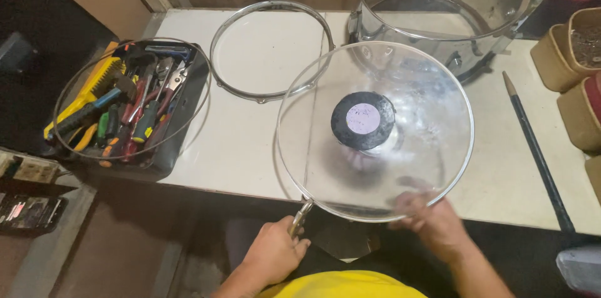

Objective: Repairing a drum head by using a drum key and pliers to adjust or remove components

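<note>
I hold a round clear drum head [432, 97] with a thin metal rim above the white table [244, 148]. My right hand [435, 223] grips its near edge from below. My left hand [272, 254] is closed on a slim metal tool [300, 215] whose tip touches the rim at the lower left. A black round object with a pale purple label [363, 119] shows through the clear film at its centre; I cannot tell whether it touches the film.
A chrome hoop [273, 4] lies flat on the table behind. A chrome drum shell [369, 19] stands at the back right. At left a black tray of hand tools [181, 129] has a thin hoop [131, 41] over it. A long dark stick [538, 148] and brown containers [573, 41] are at right.
</note>
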